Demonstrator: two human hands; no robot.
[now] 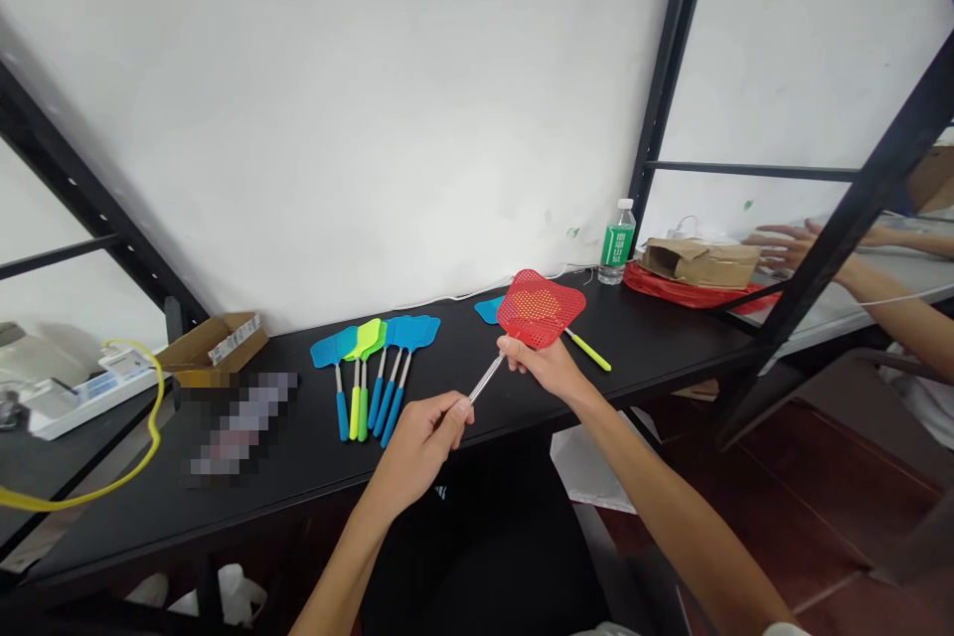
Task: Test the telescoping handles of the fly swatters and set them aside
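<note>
I hold a red fly swatter over the black table. My right hand pinches it just under the red mesh head. My left hand is closed round the lower end of its metal rod, and the handle is hidden in my fist. Several blue and green swatters lie side by side on the table to the left. Behind the red head lies another swatter with a blue head and a yellow-green handle.
A green-labelled water bottle stands at the back right beside a brown paper bag on red plastic. Another person's hand reaches over the neighbouring table. An open cardboard box and a yellow cable lie at the left.
</note>
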